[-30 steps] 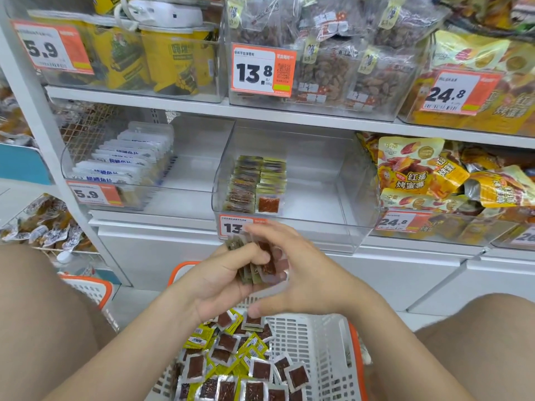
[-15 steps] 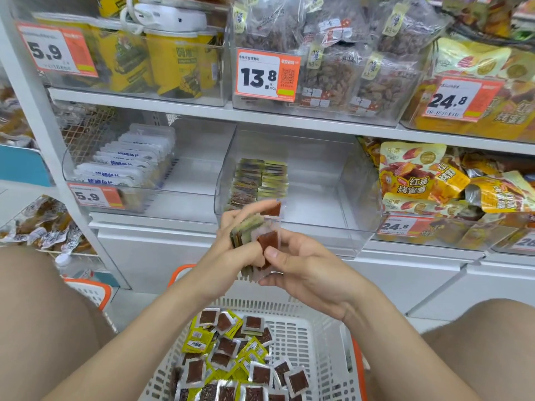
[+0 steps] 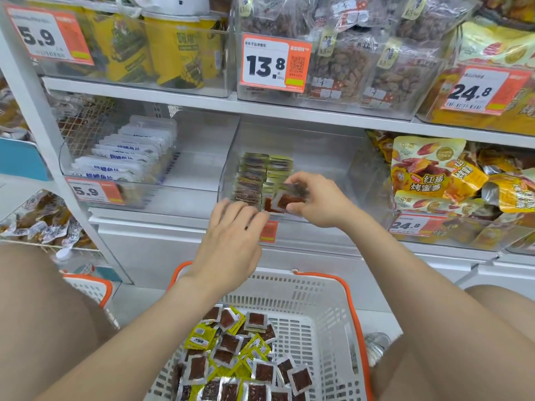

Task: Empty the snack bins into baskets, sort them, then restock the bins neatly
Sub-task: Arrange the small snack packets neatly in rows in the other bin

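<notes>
A clear plastic bin (image 3: 327, 157) on the middle shelf holds two neat rows of small snack packets (image 3: 262, 176) along its left side. My right hand (image 3: 321, 199) pinches a small stack of packets (image 3: 291, 196) at the front end of the right-hand row, over the bin's front edge. My left hand (image 3: 233, 241) hovers just below the bin's front, fingers straight and holding nothing. Below my arms a white basket (image 3: 318, 308) with orange handles carries a loose heap of brown-and-yellow snack packets (image 3: 240, 363).
A neighbouring clear bin (image 3: 191, 169) on the left holds white-and-blue packets (image 3: 121, 157). Yellow sweet-potato bags (image 3: 451, 175) fill the bin on the right. Tubs and nut bags sit on the shelf above. A second white basket (image 3: 92, 287) peeks out at lower left. My knees flank the basket.
Both hands rose from above the basket to the bin. The stack passed fully into my right hand, which carried it to the front of the packet row; my left hand let go.
</notes>
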Demonstrator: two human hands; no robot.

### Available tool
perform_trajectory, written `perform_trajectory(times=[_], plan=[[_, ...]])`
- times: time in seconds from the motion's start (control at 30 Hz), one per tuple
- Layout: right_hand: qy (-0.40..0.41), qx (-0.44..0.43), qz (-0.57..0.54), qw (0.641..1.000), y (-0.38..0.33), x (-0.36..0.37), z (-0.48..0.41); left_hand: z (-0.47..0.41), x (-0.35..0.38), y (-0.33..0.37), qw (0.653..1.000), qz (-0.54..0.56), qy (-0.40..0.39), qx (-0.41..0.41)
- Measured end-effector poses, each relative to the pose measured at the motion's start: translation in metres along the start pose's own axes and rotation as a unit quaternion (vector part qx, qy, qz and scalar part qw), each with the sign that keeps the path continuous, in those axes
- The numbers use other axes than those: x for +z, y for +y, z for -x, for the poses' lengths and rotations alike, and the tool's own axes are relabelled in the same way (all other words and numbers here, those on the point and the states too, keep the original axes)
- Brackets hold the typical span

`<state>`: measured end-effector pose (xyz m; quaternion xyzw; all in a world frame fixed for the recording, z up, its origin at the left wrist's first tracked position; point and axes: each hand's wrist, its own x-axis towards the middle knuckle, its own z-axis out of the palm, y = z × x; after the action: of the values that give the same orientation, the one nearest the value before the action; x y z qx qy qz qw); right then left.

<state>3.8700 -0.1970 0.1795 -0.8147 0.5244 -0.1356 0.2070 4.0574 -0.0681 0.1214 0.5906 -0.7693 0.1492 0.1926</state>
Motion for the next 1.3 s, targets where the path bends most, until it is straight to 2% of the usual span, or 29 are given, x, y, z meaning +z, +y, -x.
perform_trajectory(times=[0.07,0.13,0.37,0.47,0.63,0.77,0.83,0.87,0.93,0.97,1.0,1.07,1.17,1.23,1.3], plan=[[-0.054,0.024,0.03,0.998,-0.001,0.009,-0.018,-0.002,0.003,-0.001,0.999,0.014,-0.029,-0.004],[-0.075,0.045,0.058,0.994,-0.001,0.02,-0.03,-0.002,0.005,0.0,0.999,0.021,-0.049,-0.009],[-0.014,0.151,0.047,0.987,-0.008,0.036,-0.044,0.0,0.011,0.0,0.998,0.047,-0.035,-0.022],[-0.048,0.148,0.05,0.987,-0.011,0.042,-0.046,0.001,0.013,0.004,0.998,0.05,-0.028,-0.033],[-0.081,0.195,-0.068,0.975,-0.008,0.024,-0.037,0.003,0.017,0.006,0.997,0.068,-0.024,-0.038],[-0.105,0.219,-0.053,0.969,-0.003,0.011,-0.026,0.008,0.018,0.004,0.99,0.134,-0.005,-0.038],[-0.058,0.223,-0.051,0.972,-0.002,0.004,-0.019,0.014,0.014,0.005,0.986,0.161,0.037,-0.037],[0.002,0.202,-0.02,0.979,-0.003,0.001,-0.013,0.019,0.012,0.006,0.984,0.16,0.076,-0.036],[0.155,0.117,0.033,0.98,-0.01,-0.002,0.007,0.032,0.011,0.012,0.978,0.147,0.138,-0.048],[0.211,0.058,0.022,0.976,-0.02,-0.003,0.024,0.038,0.014,0.015,0.977,0.155,0.136,-0.06],[0.234,0.004,-0.009,0.972,-0.031,-0.003,0.043,0.044,0.02,0.016,0.977,0.17,0.1,-0.076],[0.184,-0.065,-0.053,0.979,-0.047,0.01,0.079,0.056,0.045,0.013,0.972,0.183,-0.071,-0.132],[0.004,-0.086,0.012,0.996,-0.047,0.06,0.114,0.083,0.096,-0.008,0.919,0.141,-0.327,-0.169],[-0.1,-0.087,0.086,0.987,-0.033,0.103,0.118,0.104,0.122,-0.025,0.875,0.109,-0.439,-0.173],[-0.191,-0.053,0.106,0.974,-0.012,0.146,0.111,0.125,0.145,-0.041,0.833,0.072,-0.515,-0.188]])
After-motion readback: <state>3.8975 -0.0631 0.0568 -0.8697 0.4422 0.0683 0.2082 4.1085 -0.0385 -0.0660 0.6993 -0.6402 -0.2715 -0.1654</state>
